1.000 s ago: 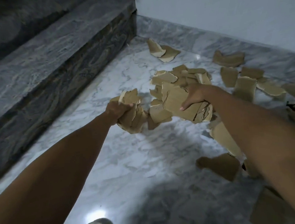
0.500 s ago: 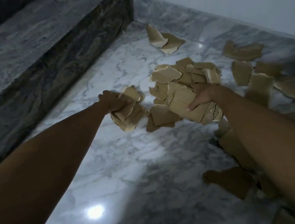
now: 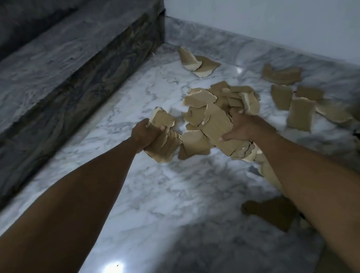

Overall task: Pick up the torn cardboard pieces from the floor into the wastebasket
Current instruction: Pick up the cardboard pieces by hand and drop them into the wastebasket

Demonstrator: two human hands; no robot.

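Marble floor (image 3: pixel 158 202) lies bare at its near edge. Since a second ago both bundles have risen slightly: the left hand (image 3: pixel 145 133) stays closed on a stack (image 3: pixel 164 137), the right hand (image 3: pixel 246 126) clamped on a larger sheaf (image 3: pixel 217 124). Beyond, loose pieces (image 3: pixel 298 114) remain scattered toward the far corner by the step (image 3: pixel 61 66). No wastebasket shows, so carrying comes next.

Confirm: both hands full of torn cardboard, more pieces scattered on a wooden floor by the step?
Not quite: the floor is white-grey marble, not wood, as the head view shows. The left hand and right hand do each hold torn cardboard, with more pieces scattered by the step.
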